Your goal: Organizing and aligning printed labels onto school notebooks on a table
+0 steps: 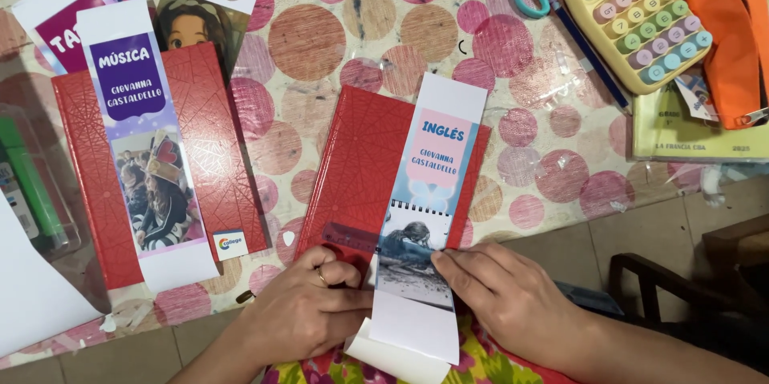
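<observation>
You are pressing your left hand (308, 308), fingers curled, on the lower end of a red hardcover notebook (360, 164) lying at the near edge of the table with the pink-dotted plastic cloth (320, 40), while your right hand (505, 292), fingers flat and together, is holding down a long printed paper strip with a photo (424, 224) running along the cover; a second red notebook with a similar strip (152, 152) is lying well apart toward the left edge, and a yellow calculator (637, 16) is sitting near the far right corner
</observation>
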